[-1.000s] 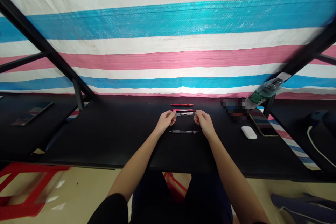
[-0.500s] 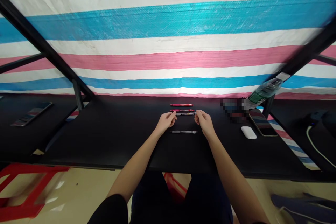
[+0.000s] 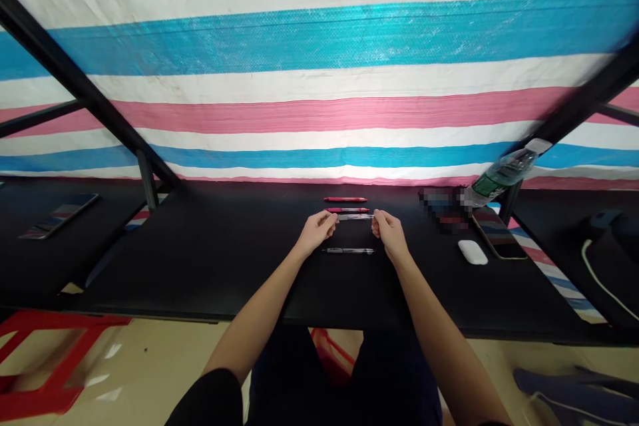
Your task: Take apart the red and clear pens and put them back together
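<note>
Both of my hands hold one clear-barrelled pen point(image 3: 355, 217) level above the black table point(image 3: 224, 259). My left hand point(image 3: 317, 231) pinches its left end. The right end is pinched by my right hand point(image 3: 388, 233). Just behind the held pen lies a red pen point(image 3: 348, 210), and a second red pen point(image 3: 345, 200) lies farther back. A dark pen point(image 3: 348, 251) rests on the table in front of my hands, between my wrists.
A white earbud case point(image 3: 472, 252) and a phone point(image 3: 500, 233) lie at the right, beside a tilted green-labelled water bottle point(image 3: 502, 175). Another phone point(image 3: 58, 215) sits far left. A striped tarp hangs behind. A red stool point(image 3: 44, 359) stands on the floor at left.
The pen between my hands has shifted very slightly; my fingers have adjusted on its ends. Everything else stays put.
</note>
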`<action>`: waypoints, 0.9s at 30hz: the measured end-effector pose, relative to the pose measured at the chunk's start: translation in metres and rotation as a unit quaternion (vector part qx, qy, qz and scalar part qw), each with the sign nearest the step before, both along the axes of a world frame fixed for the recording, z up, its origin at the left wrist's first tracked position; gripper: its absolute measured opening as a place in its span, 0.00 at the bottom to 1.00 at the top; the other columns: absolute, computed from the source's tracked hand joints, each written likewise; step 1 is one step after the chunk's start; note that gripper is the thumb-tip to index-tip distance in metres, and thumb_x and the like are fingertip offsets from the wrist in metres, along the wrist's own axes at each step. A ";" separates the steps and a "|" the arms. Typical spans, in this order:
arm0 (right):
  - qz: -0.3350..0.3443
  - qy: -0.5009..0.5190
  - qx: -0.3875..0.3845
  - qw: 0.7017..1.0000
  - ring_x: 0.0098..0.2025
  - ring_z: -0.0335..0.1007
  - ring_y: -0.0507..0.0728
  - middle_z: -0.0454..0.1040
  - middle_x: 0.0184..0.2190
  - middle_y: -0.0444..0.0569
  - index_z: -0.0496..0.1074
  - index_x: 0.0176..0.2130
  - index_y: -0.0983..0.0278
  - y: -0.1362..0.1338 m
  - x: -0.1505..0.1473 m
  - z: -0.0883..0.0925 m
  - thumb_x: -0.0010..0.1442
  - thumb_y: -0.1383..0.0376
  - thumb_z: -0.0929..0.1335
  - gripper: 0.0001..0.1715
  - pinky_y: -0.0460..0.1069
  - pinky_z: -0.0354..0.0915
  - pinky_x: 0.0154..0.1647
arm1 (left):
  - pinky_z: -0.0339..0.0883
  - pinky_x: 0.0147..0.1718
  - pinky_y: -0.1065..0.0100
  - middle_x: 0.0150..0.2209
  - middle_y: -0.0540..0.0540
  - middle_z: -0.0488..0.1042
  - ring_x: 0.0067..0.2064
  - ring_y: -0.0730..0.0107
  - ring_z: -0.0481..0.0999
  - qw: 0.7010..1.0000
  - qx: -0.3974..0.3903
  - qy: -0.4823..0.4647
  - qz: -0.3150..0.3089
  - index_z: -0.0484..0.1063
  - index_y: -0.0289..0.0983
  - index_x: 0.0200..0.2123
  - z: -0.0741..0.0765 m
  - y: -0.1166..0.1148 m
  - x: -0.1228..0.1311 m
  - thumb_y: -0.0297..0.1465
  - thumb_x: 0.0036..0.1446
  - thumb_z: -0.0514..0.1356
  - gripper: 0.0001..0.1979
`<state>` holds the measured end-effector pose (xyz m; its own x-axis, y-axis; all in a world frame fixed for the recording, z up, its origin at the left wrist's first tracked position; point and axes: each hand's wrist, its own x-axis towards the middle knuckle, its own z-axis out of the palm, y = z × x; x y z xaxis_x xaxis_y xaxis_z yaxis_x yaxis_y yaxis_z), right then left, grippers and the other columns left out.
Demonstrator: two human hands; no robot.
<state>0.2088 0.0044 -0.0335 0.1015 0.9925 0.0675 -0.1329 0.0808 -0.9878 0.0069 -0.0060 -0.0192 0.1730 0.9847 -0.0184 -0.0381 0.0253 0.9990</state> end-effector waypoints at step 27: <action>0.078 0.219 -0.056 0.971 0.30 0.70 0.53 0.68 0.25 0.44 0.70 0.29 0.62 -0.001 0.006 0.012 0.53 0.50 0.71 0.18 0.46 0.69 0.26 | 0.55 0.24 0.73 0.26 0.52 0.65 0.24 0.78 0.59 0.994 0.092 0.042 0.028 0.71 0.37 0.37 0.018 0.000 -0.008 0.43 0.55 0.62 0.15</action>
<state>0.2150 0.0034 -0.0211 -0.0570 0.9967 -0.0572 -0.5434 -0.0791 -0.8357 -0.0014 -0.0060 -0.0008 0.1228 0.9808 0.1517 0.0504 -0.1588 0.9860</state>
